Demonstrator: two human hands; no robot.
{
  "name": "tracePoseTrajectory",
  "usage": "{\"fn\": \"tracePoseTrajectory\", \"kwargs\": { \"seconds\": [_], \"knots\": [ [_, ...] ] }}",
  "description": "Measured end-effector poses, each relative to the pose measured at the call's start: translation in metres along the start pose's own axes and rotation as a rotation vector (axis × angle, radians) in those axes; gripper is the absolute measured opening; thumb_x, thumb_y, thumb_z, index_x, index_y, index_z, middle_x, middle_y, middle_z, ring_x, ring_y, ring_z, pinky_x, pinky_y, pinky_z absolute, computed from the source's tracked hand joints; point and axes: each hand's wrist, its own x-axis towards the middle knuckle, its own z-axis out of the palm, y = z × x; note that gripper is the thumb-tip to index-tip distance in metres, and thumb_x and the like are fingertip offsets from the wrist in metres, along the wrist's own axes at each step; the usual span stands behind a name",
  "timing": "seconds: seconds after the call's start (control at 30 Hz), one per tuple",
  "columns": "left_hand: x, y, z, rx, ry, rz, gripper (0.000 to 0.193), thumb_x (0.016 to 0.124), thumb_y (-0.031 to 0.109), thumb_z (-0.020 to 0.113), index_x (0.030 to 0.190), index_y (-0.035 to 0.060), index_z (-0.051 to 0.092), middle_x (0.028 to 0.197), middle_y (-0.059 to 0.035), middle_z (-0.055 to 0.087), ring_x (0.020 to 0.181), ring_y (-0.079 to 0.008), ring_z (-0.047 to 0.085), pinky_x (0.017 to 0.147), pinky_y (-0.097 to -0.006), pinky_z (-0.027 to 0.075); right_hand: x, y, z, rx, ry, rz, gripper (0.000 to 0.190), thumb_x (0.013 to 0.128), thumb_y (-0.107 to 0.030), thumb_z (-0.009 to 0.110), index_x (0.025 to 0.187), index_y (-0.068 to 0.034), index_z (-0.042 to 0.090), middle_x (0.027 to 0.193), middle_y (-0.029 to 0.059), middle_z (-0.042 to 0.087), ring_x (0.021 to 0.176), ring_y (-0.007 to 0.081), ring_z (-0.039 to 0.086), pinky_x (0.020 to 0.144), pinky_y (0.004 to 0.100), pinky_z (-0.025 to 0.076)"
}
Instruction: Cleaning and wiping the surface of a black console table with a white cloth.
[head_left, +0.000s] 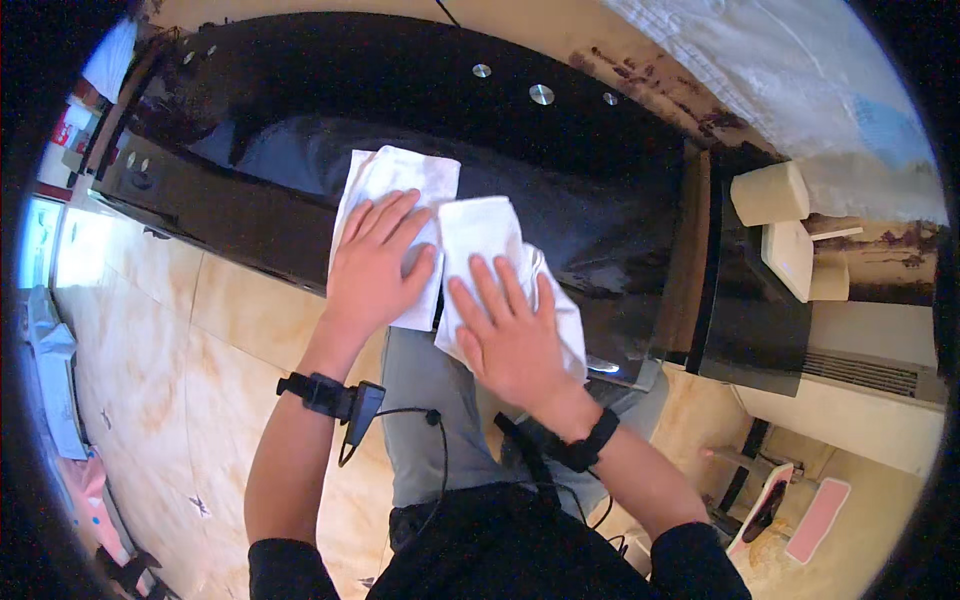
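Note:
Two folded white cloths lie side by side on a glossy black tabletop (337, 82). On the left cloth (409, 171) my left hand (375, 262) rests flat, palm down, with the thumb spread to the right. My right hand (514, 337) lies palm down over the lower part of the right cloth (480, 225), its fingers apart. That cloth has a looser, rumpled part (562, 315) along its right side. Both cloths reach the tabletop's near edge, above my grey trouser legs. What lies under my palms is hidden.
Round metal discs (541, 94) are set in the tabletop's far side. At right, a toilet paper roll (771, 193) and a white box-like device (787, 259) stand by a dark panel (757, 337). Wrist straps carry cables (442, 457). A pink-padded item (819, 521) is low right.

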Motion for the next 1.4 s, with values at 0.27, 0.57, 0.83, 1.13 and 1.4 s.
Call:
{"fn": "tracePoseTrajectory", "kwargs": {
  "seconds": [0.27, 0.57, 0.83, 1.13, 1.4],
  "knots": [
    [-0.01, -0.035, -0.019, 0.079, -0.008, -0.022, 0.042, 0.093, 0.023, 0.067, 0.132, 0.0073, 0.066, 0.151, -0.0121, 0.057, 0.141, -0.032, 0.051, 0.122, -0.0497, 0.034, 0.007, 0.009, -0.007, 0.037, -0.025, -0.039, 0.055, 0.103, -0.038, 0.054, 0.154, -0.019, 0.05, 0.166, 0.0141, 0.04, 0.151, 0.0358, 0.038, 0.115, 0.0668, 0.031],
    [-0.007, -0.052, -0.025, 0.098, 0.066, -0.13, 0.038, 0.089, 0.021, 0.07, 0.125, 0.0062, 0.069, 0.145, -0.0108, 0.061, 0.136, -0.0322, 0.055, 0.119, -0.049, 0.037, 0.16, 0.081, 0.019, -0.056, -0.065, 0.088, 0.062, 0.108, -0.048, 0.039, 0.162, -0.019, 0.036, 0.172, 0.0163, 0.024, 0.159, 0.0401, 0.022, 0.12, 0.0729, 0.021],
    [-0.007, -0.052, -0.029, 0.062, 0.047, -0.146, 0.044, 0.087, 0.02, 0.071, 0.128, 0.0087, 0.068, 0.148, -0.0098, 0.06, 0.136, -0.0354, 0.055, 0.12, -0.0493, 0.038, 0.292, 0.131, 0.016, -0.103, -0.307, 0.28, 0.069, 0.106, -0.059, 0.031, 0.167, -0.029, 0.022, 0.177, 0.0089, 0.008, 0.163, 0.0374, 0.006, 0.119, 0.078, 0.014],
    [-0.01, -0.055, -0.026, 0.021, 0.077, -0.122, 0.044, 0.087, 0.023, 0.072, 0.128, 0.009, 0.068, 0.148, -0.0097, 0.06, 0.136, -0.0342, 0.055, 0.119, -0.0492, 0.039, 0.329, 0.164, 0.031, -0.122, -0.205, 0.304, 0.073, 0.105, -0.066, 0.027, 0.169, -0.033, 0.015, 0.178, 0.0054, 0.006, 0.163, 0.0361, 0.008, 0.121, 0.0751, 0.012],
    [-0.004, -0.053, -0.022, 0.019, 0.14, -0.11, 0.041, 0.087, 0.024, 0.072, 0.125, 0.0083, 0.069, 0.145, -0.0097, 0.062, 0.133, -0.0335, 0.058, 0.117, -0.0479, 0.042, 0.26, 0.124, 0.038, -0.197, -0.093, 0.111, 0.068, 0.106, -0.06, 0.032, 0.165, -0.025, 0.031, 0.174, 0.0125, 0.023, 0.158, 0.043, 0.022, 0.116, 0.0795, 0.021]
  ]
}}
